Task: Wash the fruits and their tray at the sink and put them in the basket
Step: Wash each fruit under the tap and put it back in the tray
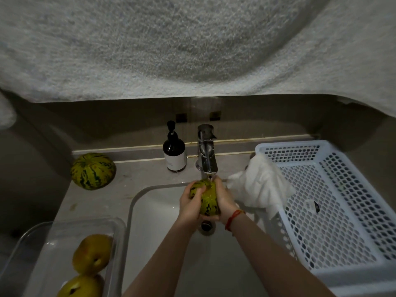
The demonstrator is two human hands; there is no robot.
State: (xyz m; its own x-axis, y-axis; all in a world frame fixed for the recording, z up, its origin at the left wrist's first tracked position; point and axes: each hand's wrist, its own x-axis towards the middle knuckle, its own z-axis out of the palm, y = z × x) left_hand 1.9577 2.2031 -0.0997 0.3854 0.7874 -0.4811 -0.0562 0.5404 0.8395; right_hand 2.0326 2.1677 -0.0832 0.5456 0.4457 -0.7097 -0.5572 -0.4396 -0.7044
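A small green-and-yellow striped melon is held under the running tap, over the white sink. My left hand grips its left side and my right hand grips its right side, fingers curled round it. A second striped melon lies on the counter at the back left. Two yellow fruits sit in the clear plastic tray at the front left. The white perforated basket stands to the right of the sink with no fruit in it.
A dark soap pump bottle stands left of the tap. A white cloth drapes over the basket's left rim. A pale towel hangs across the top of the view. The sink drain lies below my hands.
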